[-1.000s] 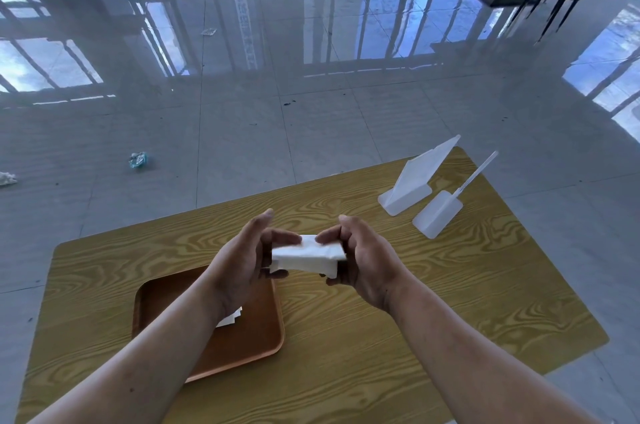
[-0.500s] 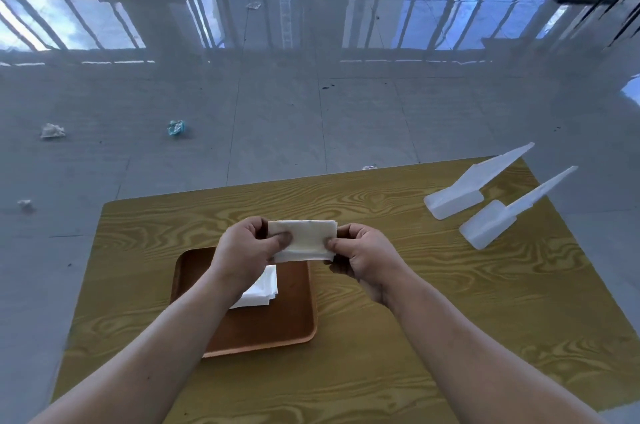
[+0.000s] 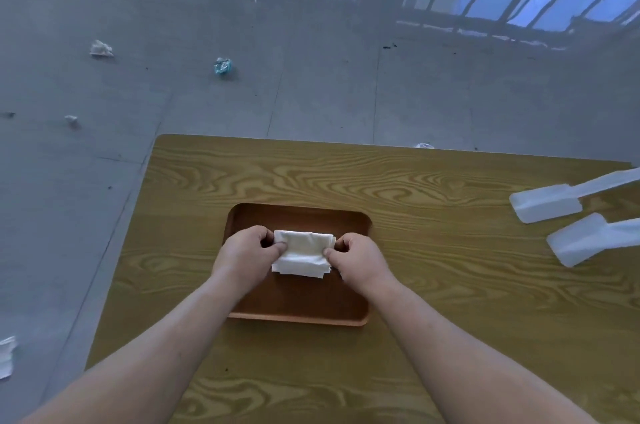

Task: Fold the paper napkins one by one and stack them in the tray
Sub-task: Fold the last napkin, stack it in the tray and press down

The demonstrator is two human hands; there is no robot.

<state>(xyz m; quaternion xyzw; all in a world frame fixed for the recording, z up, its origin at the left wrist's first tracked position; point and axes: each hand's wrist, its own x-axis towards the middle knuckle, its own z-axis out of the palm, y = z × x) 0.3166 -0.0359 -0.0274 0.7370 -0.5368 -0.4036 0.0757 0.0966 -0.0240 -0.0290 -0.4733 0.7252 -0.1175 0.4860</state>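
Observation:
A brown wooden tray [image 3: 298, 214] lies on the yellow wood-grain table [image 3: 415, 285]. Over its middle I hold a folded white napkin [image 3: 303, 243] by both short ends. My left hand [image 3: 247, 252] pinches the left end and my right hand [image 3: 358, 259] pinches the right end. Under the held napkin, a stack of folded napkins [image 3: 299, 269] shows its lower edge in the tray. Whether the held napkin touches the stack I cannot tell.
Two white plastic scoop-like holders [image 3: 550, 203] [image 3: 588, 238] lie at the table's right edge. Crumpled scraps [image 3: 222, 66] [image 3: 100, 49] litter the glossy grey floor beyond the table, and a white paper [image 3: 6, 356] lies on the floor at left.
Both hands have brought the folded napkin from in front of the tray down over the stack in the tray. The view has tilted further down and to the left.

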